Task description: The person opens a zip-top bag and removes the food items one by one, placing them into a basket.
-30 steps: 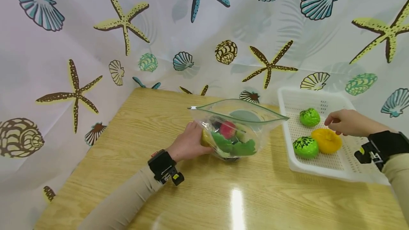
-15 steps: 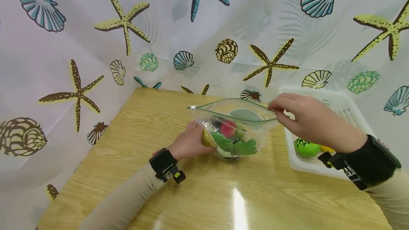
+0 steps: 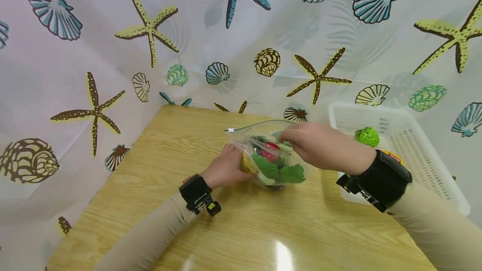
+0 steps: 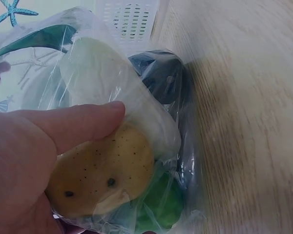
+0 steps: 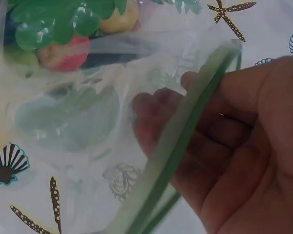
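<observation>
A clear zip bag [image 3: 244, 136] packed with vegetable-like pieces sits on the wooden table. Through the plastic show green leaves [image 3: 291, 173], a red round piece [image 3: 270, 151] and, in the left wrist view, a speckled tan potato [image 4: 107, 168]. My left hand [image 3: 225, 168] grips the bag's left side, its thumb across the potato. At the bag's mouth, my right hand [image 3: 324, 145] pinches the right part of the green zip strip [image 5: 173, 146], which runs between thumb and fingers in the right wrist view. The white slider [image 3: 230, 130] is at the strip's left end.
A white perforated basket [image 3: 438, 154] stands at the right, partly behind my right arm. Inside are a crinkled green piece [image 3: 367, 136] and an orange piece [image 3: 395, 158], mostly hidden. A shell-and-starfish patterned sheet [image 3: 241, 41] hangs behind the table [image 3: 233, 229].
My right hand has left the basket, taken the bag's right edge and moved left with it, drawing the wide mouth narrower. My left hand stays on the bag.
</observation>
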Available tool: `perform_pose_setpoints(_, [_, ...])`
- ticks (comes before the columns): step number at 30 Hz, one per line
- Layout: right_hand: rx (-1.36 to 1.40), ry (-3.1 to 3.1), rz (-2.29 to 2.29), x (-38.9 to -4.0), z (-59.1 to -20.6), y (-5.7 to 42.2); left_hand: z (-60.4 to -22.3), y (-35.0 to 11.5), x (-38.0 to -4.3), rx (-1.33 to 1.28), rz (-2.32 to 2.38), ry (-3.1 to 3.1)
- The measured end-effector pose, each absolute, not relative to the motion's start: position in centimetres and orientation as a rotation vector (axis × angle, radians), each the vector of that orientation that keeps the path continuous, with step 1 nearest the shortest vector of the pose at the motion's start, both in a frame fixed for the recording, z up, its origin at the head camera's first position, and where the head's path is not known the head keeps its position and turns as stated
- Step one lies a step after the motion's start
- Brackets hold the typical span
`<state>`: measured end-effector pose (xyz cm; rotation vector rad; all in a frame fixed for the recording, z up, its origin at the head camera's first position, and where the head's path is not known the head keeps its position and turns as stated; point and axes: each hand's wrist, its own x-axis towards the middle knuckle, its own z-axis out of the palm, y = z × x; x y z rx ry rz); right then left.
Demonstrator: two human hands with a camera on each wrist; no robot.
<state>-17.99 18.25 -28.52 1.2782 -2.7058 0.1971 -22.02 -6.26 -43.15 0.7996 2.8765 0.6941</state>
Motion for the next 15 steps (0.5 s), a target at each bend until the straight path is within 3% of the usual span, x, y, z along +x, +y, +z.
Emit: perform_pose_setpoints(15, [1.369, -2.731, 0.086, -20.6, -30.5, 16.0, -43.7, -5.8, -22.5, 0.836, 0.737, 2.890])
